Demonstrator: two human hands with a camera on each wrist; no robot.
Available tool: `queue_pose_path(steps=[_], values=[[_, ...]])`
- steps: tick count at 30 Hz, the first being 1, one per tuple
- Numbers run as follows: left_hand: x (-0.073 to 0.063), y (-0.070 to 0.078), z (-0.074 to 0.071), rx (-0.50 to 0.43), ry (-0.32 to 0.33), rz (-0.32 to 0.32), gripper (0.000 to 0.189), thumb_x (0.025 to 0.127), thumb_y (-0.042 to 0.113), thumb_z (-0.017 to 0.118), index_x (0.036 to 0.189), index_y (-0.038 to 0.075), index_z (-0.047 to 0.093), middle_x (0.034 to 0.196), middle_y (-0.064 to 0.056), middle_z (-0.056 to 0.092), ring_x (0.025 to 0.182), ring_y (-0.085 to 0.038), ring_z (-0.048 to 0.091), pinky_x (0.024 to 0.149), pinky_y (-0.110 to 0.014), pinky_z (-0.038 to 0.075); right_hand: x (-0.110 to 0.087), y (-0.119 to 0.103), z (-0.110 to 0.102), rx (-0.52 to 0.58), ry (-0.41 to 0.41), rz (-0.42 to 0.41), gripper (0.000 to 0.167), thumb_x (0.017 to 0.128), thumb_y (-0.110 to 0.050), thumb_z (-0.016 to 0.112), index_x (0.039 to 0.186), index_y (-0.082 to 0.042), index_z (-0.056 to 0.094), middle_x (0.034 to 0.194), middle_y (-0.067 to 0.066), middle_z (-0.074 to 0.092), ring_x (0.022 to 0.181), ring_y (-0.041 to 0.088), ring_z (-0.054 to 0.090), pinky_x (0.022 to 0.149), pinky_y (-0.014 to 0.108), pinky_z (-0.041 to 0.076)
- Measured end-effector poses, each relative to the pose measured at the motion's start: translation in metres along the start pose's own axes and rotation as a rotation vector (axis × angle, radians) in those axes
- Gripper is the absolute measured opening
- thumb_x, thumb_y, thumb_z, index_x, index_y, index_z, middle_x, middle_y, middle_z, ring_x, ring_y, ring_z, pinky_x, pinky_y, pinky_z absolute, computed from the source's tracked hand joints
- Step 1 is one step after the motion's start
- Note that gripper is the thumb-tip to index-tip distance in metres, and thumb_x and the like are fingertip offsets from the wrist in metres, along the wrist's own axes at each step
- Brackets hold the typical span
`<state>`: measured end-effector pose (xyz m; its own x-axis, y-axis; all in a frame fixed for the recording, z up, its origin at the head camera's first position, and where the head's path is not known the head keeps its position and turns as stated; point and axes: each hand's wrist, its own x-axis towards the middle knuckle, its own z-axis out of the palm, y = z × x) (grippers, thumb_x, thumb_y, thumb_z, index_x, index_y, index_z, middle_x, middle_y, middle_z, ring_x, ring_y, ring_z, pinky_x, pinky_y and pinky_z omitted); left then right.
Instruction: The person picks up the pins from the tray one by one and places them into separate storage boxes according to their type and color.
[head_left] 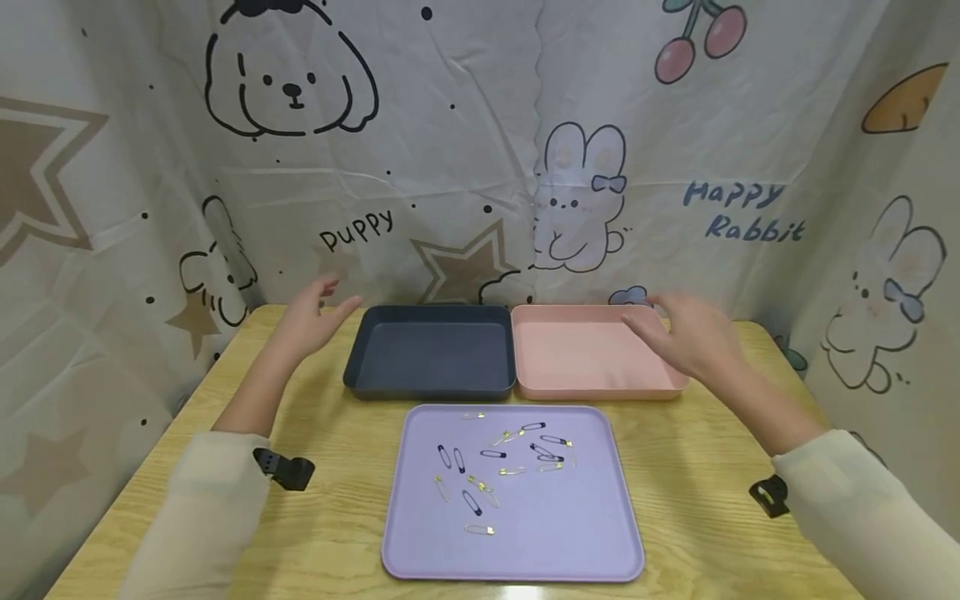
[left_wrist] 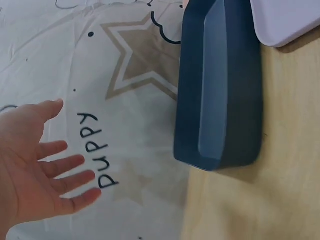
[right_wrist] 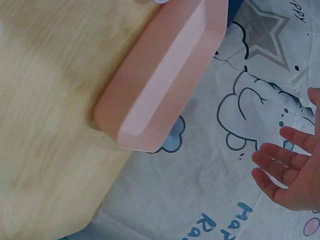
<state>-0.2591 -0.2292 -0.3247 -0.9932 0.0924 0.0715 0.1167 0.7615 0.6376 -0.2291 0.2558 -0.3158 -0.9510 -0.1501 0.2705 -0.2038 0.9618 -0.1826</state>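
My left hand [head_left: 311, 321] hangs in the air left of the dark blue tray [head_left: 431, 354], fingers spread, holding nothing. Over the right part of the pink tray [head_left: 581, 350] my right hand [head_left: 686, 333] is raised, slightly blurred and also holding nothing. In the left wrist view the left hand [left_wrist: 42, 170] shows extended fingers, apart from the dark tray [left_wrist: 242, 100]. The right wrist view has the right hand [right_wrist: 290, 165] with fingers loosely stretched, away from the pink tray [right_wrist: 165, 75]. Several black safety pins [head_left: 471, 502] and gold safety pins [head_left: 480, 530] lie scattered on a lilac tray [head_left: 555, 542].
The two deep trays stand side by side at the back of the wooden table [head_left: 322, 533], with the lilac tray in front of them. A printed curtain [head_left: 450, 167] hangs right behind the table and along both sides. A dark wrist mount [head_left: 285, 469] sits on the left sleeve.
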Motion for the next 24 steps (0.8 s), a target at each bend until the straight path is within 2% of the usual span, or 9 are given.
queue_pose_path(steps=[7,15,24], values=[[-0.007,-0.030,0.017,-0.108,0.065,-0.017,0.069,0.094,0.048,0.046,0.144,0.003,0.031,0.142,-0.024,0.038,0.128,-0.043,0.037,0.100,-0.056,0.035,-0.018,0.010,0.018,0.113,0.038,-0.037,0.054,0.090,-0.051,0.051,0.110,-0.003,0.065,0.105,0.018,0.067,0.092,0.034,0.063,0.069,0.048,0.051],[-0.008,-0.055,0.043,-0.214,0.059,-0.044,0.065,0.092,0.046,0.052,0.141,0.008,0.037,0.140,-0.020,0.043,0.125,-0.039,0.042,0.097,-0.053,0.040,-0.045,0.008,0.051,0.216,0.005,-0.083,0.037,0.088,-0.040,0.061,0.100,-0.006,0.070,0.095,0.010,0.069,0.083,0.024,0.062,0.068,0.039,0.050],[-0.009,-0.073,0.061,-0.304,0.091,-0.068,0.060,0.093,0.041,0.054,0.139,0.005,0.041,0.136,-0.022,0.045,0.122,-0.038,0.044,0.096,-0.050,0.041,-0.061,-0.005,0.080,0.310,-0.030,-0.168,0.018,0.081,-0.023,0.072,0.091,-0.007,0.072,0.086,0.002,0.070,0.080,0.019,0.062,0.073,0.038,0.051]])
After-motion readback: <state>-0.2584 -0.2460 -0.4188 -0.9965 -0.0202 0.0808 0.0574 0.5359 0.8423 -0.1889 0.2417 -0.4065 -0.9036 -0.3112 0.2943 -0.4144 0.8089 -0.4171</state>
